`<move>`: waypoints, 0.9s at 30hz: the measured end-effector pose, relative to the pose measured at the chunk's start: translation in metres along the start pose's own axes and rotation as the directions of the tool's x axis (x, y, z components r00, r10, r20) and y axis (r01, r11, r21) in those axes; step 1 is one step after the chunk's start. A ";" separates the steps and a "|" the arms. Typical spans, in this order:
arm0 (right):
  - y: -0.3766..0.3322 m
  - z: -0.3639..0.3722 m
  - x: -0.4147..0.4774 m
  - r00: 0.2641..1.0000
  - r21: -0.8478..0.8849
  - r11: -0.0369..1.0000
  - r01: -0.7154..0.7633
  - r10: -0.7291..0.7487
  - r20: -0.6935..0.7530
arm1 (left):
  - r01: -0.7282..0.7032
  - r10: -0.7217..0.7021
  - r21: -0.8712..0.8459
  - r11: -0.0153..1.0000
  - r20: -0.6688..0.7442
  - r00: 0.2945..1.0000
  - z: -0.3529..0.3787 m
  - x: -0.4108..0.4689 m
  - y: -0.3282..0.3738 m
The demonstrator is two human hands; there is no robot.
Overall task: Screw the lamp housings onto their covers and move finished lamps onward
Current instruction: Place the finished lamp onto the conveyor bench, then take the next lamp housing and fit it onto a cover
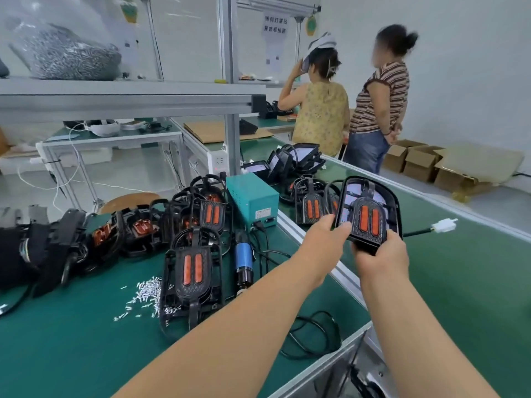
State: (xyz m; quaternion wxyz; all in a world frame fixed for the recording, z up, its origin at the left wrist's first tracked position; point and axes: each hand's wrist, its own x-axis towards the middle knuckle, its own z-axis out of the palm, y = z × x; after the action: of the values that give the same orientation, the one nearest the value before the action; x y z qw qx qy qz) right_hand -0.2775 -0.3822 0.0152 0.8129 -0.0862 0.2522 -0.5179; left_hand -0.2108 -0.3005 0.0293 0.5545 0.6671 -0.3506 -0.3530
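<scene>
My left hand [326, 235] and right hand [380, 255] both grip one lamp [369, 214] by its near edge, fingers curled round it, over the right-hand belt [474, 268]

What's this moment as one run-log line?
left hand: grips lamp | right hand: grips lamp | lamp: held above conveyor belt edge | screwdriver: on table

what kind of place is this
Most likely a factory lamp assembly line: a green conveyor belt runs alongside, batches of identical lamps lie waiting, and loose screws and an electric screwdriver lie among them.
</scene>
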 end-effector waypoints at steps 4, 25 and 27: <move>-0.019 -0.007 0.011 0.985 -0.139 0.984 0.115 -0.131 -0.114 | 0.033 -0.033 0.055 0.998 0.009 0.999 0.031 0.026 0.003; -0.079 -0.081 0.056 0.944 -0.553 0.833 -0.029 -0.159 -0.288 | 0.254 -0.264 -0.148 0.956 -0.053 0.963 0.111 0.092 -0.036; -0.082 -0.084 0.057 0.946 -0.534 0.843 -0.061 -0.122 -0.300 | 0.254 -0.262 -0.092 0.963 -0.089 0.961 0.112 0.090 -0.039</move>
State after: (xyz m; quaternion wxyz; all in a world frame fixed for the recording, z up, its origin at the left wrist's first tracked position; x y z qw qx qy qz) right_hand -0.3657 -0.4587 -0.0424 0.6953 -0.2284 0.5147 -0.4466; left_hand -0.2583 -0.4275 -0.0314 0.5467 0.7013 -0.2180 -0.4022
